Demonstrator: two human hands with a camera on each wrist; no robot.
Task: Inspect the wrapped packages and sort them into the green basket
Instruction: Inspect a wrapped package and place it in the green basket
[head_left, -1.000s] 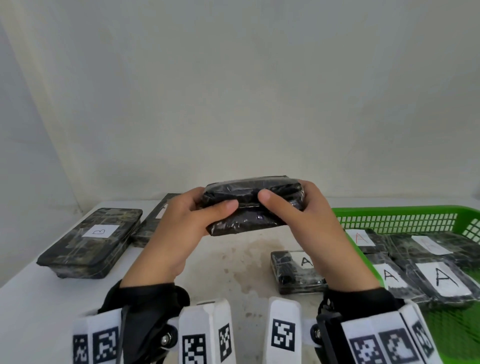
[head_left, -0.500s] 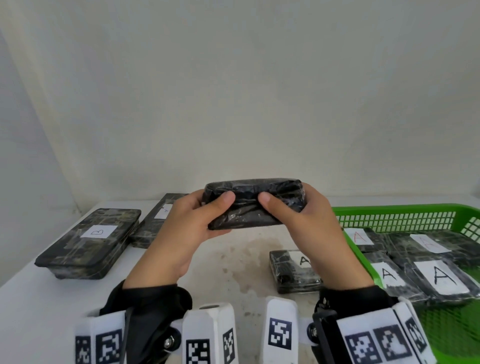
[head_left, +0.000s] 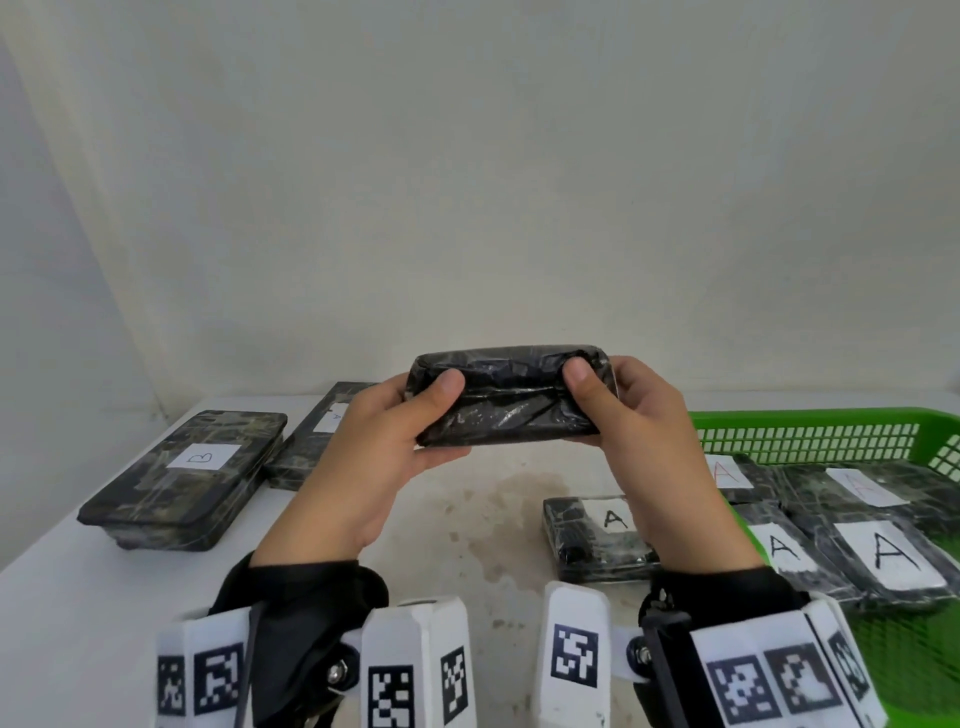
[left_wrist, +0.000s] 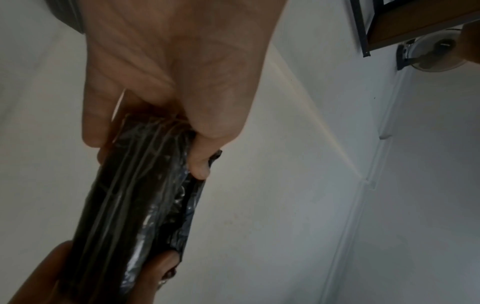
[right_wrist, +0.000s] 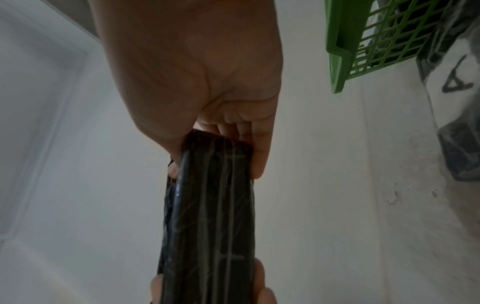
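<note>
Package in hand: wrapped package (head_left: 506, 397), black and covered in crinkled clear film, is being held up in the air over the middle of the table (head_left: 67, 597), in front of the pale wall.
Why it is raised: no label is showing on the side facing the head camera, so the person is probably tilting it to look for its letter before sorting.
Left hand: left hand (head_left: 374, 447) is gripping the package's left end, thumb pressing on the near face and fingers curling round the far side.
Right hand: right hand (head_left: 652, 441) is gripping the right end the same way, thumb on the near face.
Wrist views: both are showing the package (left_wrist: 135, 201) (right_wrist: 210, 216) edge-on, pinched between thumb and fingers at each end.
Green basket: green basket (head_left: 810, 421) is sitting on the right of the table, holding several wrapped packages with white labels marked A.
Why the basket is there: judging by those labels, it is collecting the A packages.
Loose A package: package marked A (head_left: 597, 540) is lying on the table just left of the basket, partly hidden behind the right wrist.
B package: package marked B (head_left: 192, 475) is lying at the far left, well apart from the basket.
Further package: labelled package (head_left: 322, 431) is lying just right of the B package; its letter is too small to be sure of.
</note>
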